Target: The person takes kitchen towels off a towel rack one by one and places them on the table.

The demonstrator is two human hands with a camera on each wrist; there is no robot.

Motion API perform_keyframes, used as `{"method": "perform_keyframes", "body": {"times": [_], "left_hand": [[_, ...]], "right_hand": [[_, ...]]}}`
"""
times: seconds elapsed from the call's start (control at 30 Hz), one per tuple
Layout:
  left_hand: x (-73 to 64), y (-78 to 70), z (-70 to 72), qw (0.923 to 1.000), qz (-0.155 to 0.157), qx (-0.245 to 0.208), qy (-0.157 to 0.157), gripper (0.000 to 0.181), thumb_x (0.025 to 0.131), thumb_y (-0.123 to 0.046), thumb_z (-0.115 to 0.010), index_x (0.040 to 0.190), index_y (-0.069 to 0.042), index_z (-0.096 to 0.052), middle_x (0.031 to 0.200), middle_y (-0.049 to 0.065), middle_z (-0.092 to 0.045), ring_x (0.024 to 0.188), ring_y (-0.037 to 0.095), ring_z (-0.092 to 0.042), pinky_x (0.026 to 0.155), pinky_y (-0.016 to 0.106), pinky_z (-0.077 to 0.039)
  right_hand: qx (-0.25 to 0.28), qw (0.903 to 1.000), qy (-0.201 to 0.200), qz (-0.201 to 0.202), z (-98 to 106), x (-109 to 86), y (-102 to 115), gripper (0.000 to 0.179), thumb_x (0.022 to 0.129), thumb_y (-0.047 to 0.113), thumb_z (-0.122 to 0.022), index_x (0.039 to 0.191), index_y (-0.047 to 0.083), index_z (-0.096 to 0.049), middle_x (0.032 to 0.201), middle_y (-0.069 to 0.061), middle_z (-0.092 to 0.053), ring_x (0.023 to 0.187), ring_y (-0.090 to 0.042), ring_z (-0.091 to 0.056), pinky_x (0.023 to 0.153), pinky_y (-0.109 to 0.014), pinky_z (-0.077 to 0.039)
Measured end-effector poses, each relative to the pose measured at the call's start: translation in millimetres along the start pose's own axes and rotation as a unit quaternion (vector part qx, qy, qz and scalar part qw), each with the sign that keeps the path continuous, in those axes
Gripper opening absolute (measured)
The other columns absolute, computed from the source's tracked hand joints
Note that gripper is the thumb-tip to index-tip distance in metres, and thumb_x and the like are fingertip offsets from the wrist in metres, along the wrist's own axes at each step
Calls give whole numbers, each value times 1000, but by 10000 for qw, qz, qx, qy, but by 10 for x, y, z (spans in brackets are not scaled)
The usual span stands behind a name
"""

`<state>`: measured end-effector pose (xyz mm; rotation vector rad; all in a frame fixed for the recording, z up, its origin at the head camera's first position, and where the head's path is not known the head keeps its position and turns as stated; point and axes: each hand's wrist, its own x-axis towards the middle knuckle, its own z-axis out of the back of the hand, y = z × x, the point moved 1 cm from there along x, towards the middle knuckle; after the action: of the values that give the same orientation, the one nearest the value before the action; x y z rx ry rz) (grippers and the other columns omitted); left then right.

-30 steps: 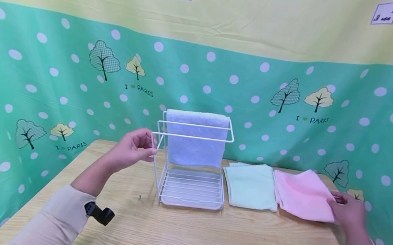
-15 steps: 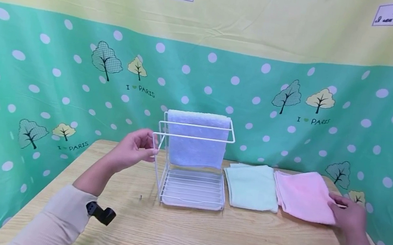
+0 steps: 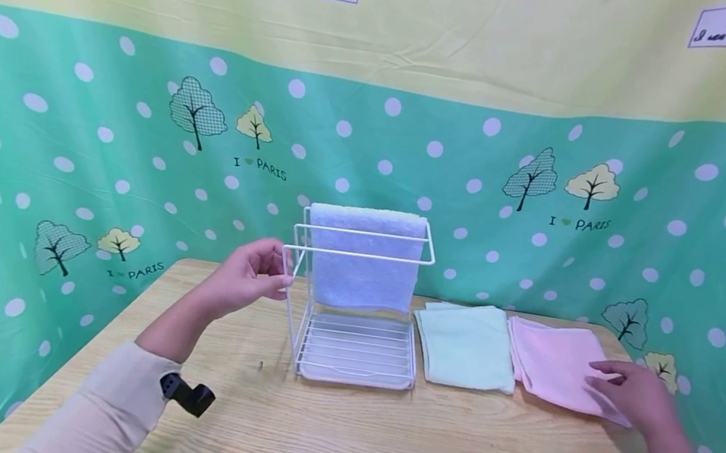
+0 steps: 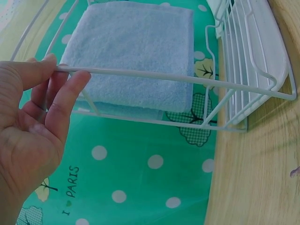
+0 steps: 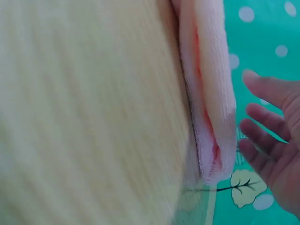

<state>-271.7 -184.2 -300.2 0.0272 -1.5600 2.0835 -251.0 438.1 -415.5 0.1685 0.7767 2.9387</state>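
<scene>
A white wire towel rack (image 3: 359,254) stands on the table, a light blue towel (image 3: 361,264) draped over its rear bar. My left hand (image 3: 255,273) pinches the rack's left upright between thumb and fingers, as the left wrist view shows up close. To the right lies a folded pink towel (image 3: 558,363), its layered edge visible in the right wrist view. My right hand (image 3: 633,392) hovers just off the pink towel's right side, fingers relaxed and holding nothing. Between rack and pink towel lies a folded pale green towel (image 3: 467,347).
A white tray (image 3: 354,371) sits in the rack's base under the wire shelf. One tiny dark object (image 3: 260,365) lies left of the rack on the wooden table (image 3: 376,442). Behind everything hangs a green and yellow curtain (image 3: 375,136).
My right hand has let go of the pink towel's right edge, which has dropped flat on the table. The left hand stays on the rack.
</scene>
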Motion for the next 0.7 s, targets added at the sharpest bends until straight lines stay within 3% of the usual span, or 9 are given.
{"method": "perform_keyframes", "body": {"times": [0.1, 0.2, 0.7], "left_hand": [[0, 7, 3, 10000, 1, 6, -4, 13, 92, 4, -61, 102, 0, -53, 88, 18, -57, 80, 21, -60, 75, 41, -61], [-3, 18, 1, 10000, 7, 23, -7, 14, 92, 3, -62, 102, 0, -53, 87, 18, -57, 80, 22, -60, 75, 41, -61], [9, 25, 7, 10000, 10, 29, -58, 14, 92, 4, -61, 102, 0, -53, 90, 19, -58, 80, 23, -61, 75, 42, -61]], "right_hand": [[-136, 9985, 517, 133, -66, 12, 44, 63, 84, 45, -74, 124, -3, -62, 111, -34, -59, 97, -48, -55, 74, -53, -53], [-362, 9967, 657, 321, -144, 30, 55, 63, 82, 45, -76, 121, -3, -64, 112, -37, -58, 104, -56, -51, 82, -64, -46], [-611, 9952, 659, 389, -241, 154, 115, 42, 87, 23, -73, 117, -5, -65, 118, -41, -53, 110, -60, -45, 89, -69, -42]]}}
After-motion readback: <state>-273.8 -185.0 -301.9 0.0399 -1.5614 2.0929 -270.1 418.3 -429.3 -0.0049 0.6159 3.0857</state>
